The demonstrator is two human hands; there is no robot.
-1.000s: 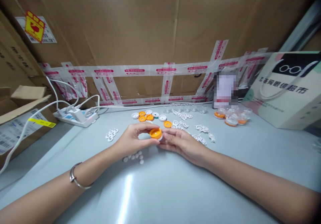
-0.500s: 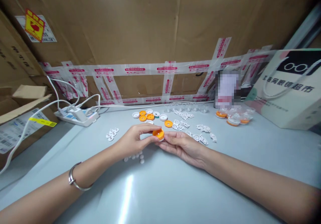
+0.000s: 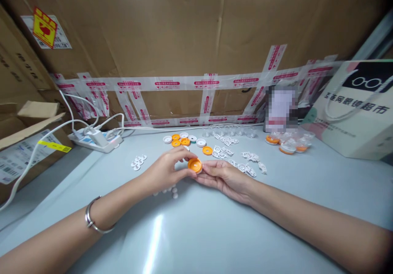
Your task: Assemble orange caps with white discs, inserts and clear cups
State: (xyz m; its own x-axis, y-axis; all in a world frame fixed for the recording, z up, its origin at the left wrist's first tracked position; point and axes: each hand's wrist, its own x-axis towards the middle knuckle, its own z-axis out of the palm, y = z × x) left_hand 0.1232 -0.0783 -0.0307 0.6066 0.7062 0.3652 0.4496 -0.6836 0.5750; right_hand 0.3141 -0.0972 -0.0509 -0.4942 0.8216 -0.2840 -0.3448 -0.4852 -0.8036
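Note:
Between both hands, above the table, is a round orange plastic cap [image 3: 194,165] with a white lower rim, its hollow face tilted up toward me. My left hand [image 3: 172,163] pinches its left side between thumb and fingers. On its right side, my right hand [image 3: 222,178] grips it with the thumb on the edge and the fingers below. Beyond the hands lie several orange and white round caps, with one orange cap [image 3: 207,150] set apart. White cut-out plastic pieces [image 3: 245,168] are spread to the right. Small white knobs [image 3: 175,192] lie partly hidden behind my left forearm.
More small white parts [image 3: 138,162] are grouped at left. Clear domes [image 3: 239,131] line the back, and domed orange and white pieces [image 3: 288,145] are piled at right. A power strip [image 3: 104,143], an open carton [image 3: 27,151] and a paper bag [image 3: 353,118] flank the table.
The orange cap has been tilted a little, showing more of its hollow inside. Both hands keep their hold at nearly the same place. The whole view has shifted slightly.

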